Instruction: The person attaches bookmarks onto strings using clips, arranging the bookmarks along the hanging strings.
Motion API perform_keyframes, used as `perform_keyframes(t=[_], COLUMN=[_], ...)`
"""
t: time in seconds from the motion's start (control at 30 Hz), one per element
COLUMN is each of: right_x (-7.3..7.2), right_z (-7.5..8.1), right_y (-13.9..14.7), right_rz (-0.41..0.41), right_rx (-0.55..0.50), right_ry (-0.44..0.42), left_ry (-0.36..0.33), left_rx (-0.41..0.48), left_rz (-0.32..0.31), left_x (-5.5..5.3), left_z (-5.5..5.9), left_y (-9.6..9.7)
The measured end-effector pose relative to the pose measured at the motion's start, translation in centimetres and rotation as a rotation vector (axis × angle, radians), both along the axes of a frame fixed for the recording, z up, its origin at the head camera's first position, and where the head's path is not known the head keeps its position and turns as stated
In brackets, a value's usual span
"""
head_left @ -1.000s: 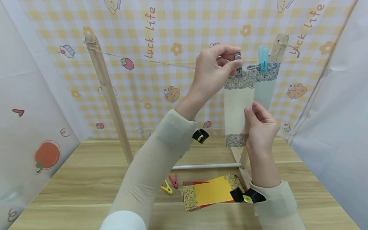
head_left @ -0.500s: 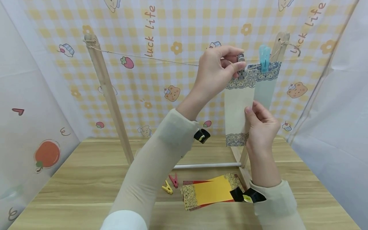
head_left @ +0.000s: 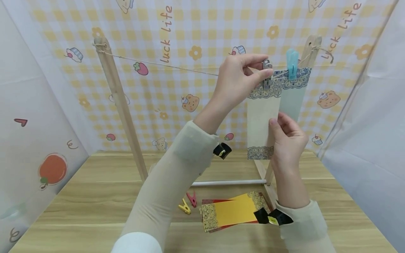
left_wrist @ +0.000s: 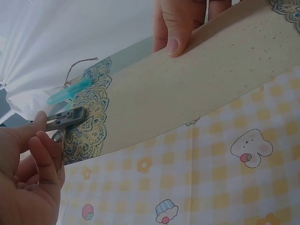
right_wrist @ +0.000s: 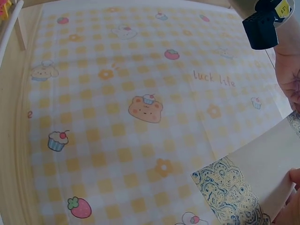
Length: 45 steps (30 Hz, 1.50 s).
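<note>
A cream card [head_left: 262,117] with patterned lace-like bands at both ends hangs upright by the string [head_left: 177,66]. At its top band, my left hand [head_left: 235,79] pinches a grey clothespin [left_wrist: 70,118] between thumb and fingers; the clothespin's tip lies over the band. The right hand [head_left: 288,144] grips the card's right edge at mid-height, with the thumb on the front face. Just behind and to the right hangs a pale green card [head_left: 290,102], clipped by a light blue clothespin [head_left: 292,65]. Only the lower part of the cream card [right_wrist: 267,171] shows in the right wrist view.
Wooden posts [head_left: 118,95] carry the string, with a white bar [head_left: 229,183] low between them. On the table lie a yellow card [head_left: 235,210] over red ones, a yellow clothespin [head_left: 185,207] and a pink clothespin [head_left: 192,199]. A checked cloth [head_left: 190,130] hangs behind.
My left hand has shifted slightly right with the grey clothespin, which has turned a little. The right hand still holds the card's edge in nearly the same place.
</note>
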State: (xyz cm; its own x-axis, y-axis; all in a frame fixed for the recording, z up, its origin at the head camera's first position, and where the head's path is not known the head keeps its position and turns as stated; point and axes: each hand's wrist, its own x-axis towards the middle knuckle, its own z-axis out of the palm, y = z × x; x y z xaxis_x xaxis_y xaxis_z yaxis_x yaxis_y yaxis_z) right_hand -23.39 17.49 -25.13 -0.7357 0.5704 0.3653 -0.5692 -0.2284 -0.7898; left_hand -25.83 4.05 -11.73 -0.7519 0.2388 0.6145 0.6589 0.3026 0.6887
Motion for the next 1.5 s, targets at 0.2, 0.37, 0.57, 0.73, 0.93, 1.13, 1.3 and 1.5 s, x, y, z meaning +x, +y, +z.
perform_keyframes(t=[0.2,0.37,0.57,0.73,0.93,1.13,1.3,1.5], right_x=[0.3,0.4,0.5,0.7,1.2,1.8,2.2,2.9], right_z=[-0.1,-0.3,-0.8,-1.1,-1.7,-2.2,-2.5,-2.9], right_y=[0.1,0.1,0.5,0.9,1.2,1.8,2.5,3.5], right_rz=[0.029,0.04,0.016,-0.013,-0.021,-0.007,-0.017,-0.037], right_rx=[-0.009,0.018,0.083,0.12,0.153,0.172,0.174,0.24], right_ry=[0.037,0.09,0.119,0.15,0.181,0.165,0.154,0.142], left_ry=[0.01,0.018,0.031,0.046,0.093,0.135,0.194,0.144], left_rx=[0.0,0.028,0.109,0.091,0.038,0.024,-0.018,-0.054], left_rz=[0.0,-0.031,-0.101,-0.099,-0.066,-0.056,-0.086,-0.107], left_x=[0.0,0.0,0.3,0.4,0.7,1.1,1.7,2.7], left_z=[-0.2,-0.3,-0.7,-0.8,-1.2,-1.4,-1.6,-2.0], left_y=[0.0,-0.1,-0.5,-0.6,-0.8,-1.3,-1.6,-2.3])
